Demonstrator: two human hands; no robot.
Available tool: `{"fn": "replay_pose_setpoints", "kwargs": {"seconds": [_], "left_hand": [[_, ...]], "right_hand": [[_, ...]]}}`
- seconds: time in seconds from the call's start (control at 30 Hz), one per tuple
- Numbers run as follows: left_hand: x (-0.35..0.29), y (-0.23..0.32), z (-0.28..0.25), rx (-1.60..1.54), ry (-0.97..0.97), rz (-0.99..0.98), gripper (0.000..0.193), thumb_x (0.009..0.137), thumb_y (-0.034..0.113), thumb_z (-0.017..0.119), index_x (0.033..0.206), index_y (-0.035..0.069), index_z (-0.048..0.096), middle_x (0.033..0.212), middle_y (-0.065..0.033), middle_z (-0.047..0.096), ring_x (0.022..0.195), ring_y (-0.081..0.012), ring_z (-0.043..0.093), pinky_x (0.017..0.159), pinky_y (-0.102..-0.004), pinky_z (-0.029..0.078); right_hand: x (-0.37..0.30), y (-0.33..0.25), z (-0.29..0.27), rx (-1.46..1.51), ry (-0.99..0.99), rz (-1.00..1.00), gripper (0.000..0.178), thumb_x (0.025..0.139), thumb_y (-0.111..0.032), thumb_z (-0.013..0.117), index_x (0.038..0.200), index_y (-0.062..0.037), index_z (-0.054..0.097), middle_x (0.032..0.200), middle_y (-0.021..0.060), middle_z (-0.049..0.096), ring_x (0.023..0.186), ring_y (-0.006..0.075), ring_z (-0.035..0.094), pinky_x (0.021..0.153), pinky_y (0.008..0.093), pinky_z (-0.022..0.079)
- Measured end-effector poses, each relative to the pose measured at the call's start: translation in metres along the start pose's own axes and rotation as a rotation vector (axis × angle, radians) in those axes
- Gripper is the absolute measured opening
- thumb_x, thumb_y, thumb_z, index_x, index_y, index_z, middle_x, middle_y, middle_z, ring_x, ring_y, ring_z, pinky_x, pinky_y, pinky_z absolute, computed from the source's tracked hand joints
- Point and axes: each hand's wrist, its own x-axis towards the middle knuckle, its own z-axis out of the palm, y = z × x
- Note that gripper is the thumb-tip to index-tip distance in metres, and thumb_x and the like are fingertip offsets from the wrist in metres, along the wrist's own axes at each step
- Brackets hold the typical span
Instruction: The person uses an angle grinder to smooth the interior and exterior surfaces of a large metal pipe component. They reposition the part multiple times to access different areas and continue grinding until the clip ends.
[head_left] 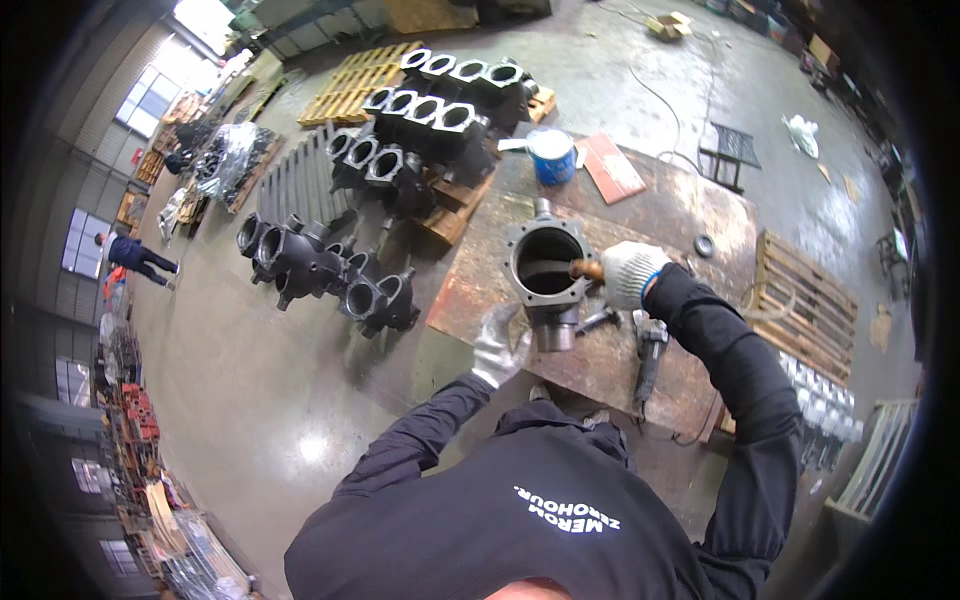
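A dark cast-metal housing (pixel 553 314) with a wide round bore and a bolt-hole flange sits on the worn workbench (pixel 480 270). My right hand (pixel 632 275), in a white knit glove, is closed round the wooden handle (pixel 586 269) of a tool. Its working end reaches into the bore; a pale strip shows there, but I cannot tell its kind. My left hand (pixel 498 346), also gloved, is at the housing's lower left with thumb and fingers apart. Whether it touches the metal is unclear. Right of the housing lie an angle grinder (pixel 651 362) and a short dark tool (pixel 600 321).
A blue can (pixel 552 158), a reddish board (pixel 612 168) and a small ring (pixel 704 245) are on the bench. Several black castings (pixel 385 165) stand at left on pallets and floor. A wooden pallet (pixel 805 305) lies at right. A person (pixel 135 255) walks far left.
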Motion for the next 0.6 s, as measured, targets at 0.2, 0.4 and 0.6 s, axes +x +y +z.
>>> {"fn": "replay_pose_setpoints", "kwargs": {"seconds": [0.2,0.4,0.6], "left_hand": [[0.005,0.01,0.003,0.01,0.073,-0.012,0.055,0.087,0.02,0.074,0.136,0.005,0.055,0.131,-0.0182,0.061,0.123,-0.0391,0.058,0.109,-0.0479,0.044],[0.01,0.019,-0.001,0.15,0.054,-0.006,0.055,0.087,0.021,0.073,0.136,0.005,0.054,0.129,-0.0188,0.061,0.122,-0.0398,0.058,0.107,-0.0497,0.044],[0.047,0.045,0.037,0.235,-0.042,-0.008,0.054,0.084,0.026,0.076,0.128,0.0,0.06,0.127,-0.0209,0.061,0.122,-0.0392,0.057,0.108,-0.0474,0.044]], "right_hand": [[-0.019,0.024,0.008,0.081,-0.042,-0.082,0.032,0.091,-0.035,0.067,0.103,-0.006,0.076,0.094,0.0226,0.073,0.087,0.0378,0.073,0.076,0.0465,0.058],[-0.084,0.115,0.043,0.467,0.048,-0.05,0.041,0.09,-0.04,0.071,0.107,-0.0031,0.073,0.092,0.0256,0.072,0.088,0.0382,0.072,0.079,0.0441,0.056],[-0.099,0.212,0.178,0.52,0.016,0.041,0.039,0.088,-0.037,0.072,0.107,-0.0028,0.07,0.097,0.0262,0.071,0.092,0.0426,0.069,0.08,0.0479,0.054]]}}
